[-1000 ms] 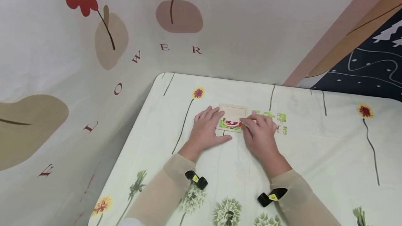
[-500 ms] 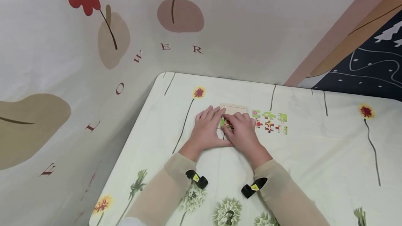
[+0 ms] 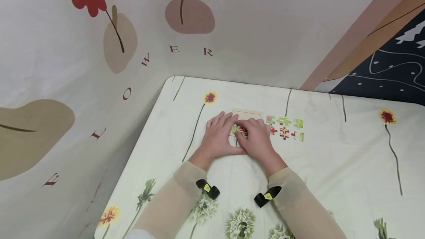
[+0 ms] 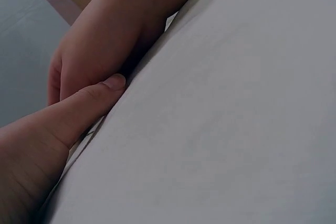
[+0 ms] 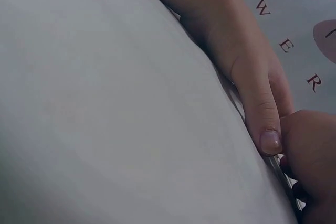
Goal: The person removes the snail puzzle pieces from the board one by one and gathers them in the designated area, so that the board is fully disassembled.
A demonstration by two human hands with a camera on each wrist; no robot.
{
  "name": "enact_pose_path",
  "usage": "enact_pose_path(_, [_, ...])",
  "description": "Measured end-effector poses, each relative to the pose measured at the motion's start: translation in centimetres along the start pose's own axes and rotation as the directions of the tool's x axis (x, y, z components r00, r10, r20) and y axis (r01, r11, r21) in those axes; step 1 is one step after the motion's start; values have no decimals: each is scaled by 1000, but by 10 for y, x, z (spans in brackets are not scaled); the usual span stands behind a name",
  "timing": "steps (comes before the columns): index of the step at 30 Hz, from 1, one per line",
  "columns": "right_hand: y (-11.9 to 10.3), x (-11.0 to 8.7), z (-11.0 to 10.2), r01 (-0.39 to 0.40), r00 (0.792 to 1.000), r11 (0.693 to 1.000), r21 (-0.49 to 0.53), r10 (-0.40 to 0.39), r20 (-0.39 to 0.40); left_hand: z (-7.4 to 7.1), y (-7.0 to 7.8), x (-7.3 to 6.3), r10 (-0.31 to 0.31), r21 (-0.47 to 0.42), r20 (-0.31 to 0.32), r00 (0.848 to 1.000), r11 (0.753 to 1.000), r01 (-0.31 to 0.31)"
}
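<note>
A small wooden puzzle tray (image 3: 247, 113) lies on the table, with printed puzzle pieces (image 3: 242, 129) in its near part, partly hidden by my right hand. My left hand (image 3: 217, 135) rests along the tray's left side, fingers straight, its thumb stretched out to the right. That thumb (image 4: 105, 93) reaches beside my right hand (image 3: 255, 137) in the left wrist view. My right thumb and index finger are bent around a puzzle piece at the tray's left, tips apart at its edges. Both wrist views hide the tray behind the hands (image 5: 320, 156).
Several loose puzzle pieces (image 3: 284, 122) in green, red and white lie in two rows right of the tray. A flower-patterned cloth (image 3: 348, 165) covers the table. Beyond its far edge stands a printed wall covering (image 3: 259, 47).
My right hand has moved left from the tray's right side to the pieces at its left, uncovering the loose pieces. Over the last half second both hands stay almost still.
</note>
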State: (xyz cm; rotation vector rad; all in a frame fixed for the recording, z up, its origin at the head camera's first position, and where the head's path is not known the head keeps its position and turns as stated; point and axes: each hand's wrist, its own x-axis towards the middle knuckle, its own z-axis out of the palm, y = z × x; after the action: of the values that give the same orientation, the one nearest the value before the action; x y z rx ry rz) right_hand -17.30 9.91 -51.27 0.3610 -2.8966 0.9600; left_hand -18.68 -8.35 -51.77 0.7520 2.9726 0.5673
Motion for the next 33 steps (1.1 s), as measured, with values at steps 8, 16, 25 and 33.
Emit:
enact_pose_path(8, [1,0,1,7,1000,1000,19,-7,-29,0,1,0,-4,5,8,1000,1000,4])
enact_pose_path(16, [5,-3,5,36,996,996,78,-29,-84,0,0,0,-12,19,20,1000,1000,12])
enact_pose_path(25, [3,-4,1,49,993,994,97,-38,-109,0,0,3,-2,18,9,1000,1000,2])
enact_pose_path(33, [5,-5,4,68,989,984,164,-46,-138,-1,0,1,2,8,5,1000,1000,-2])
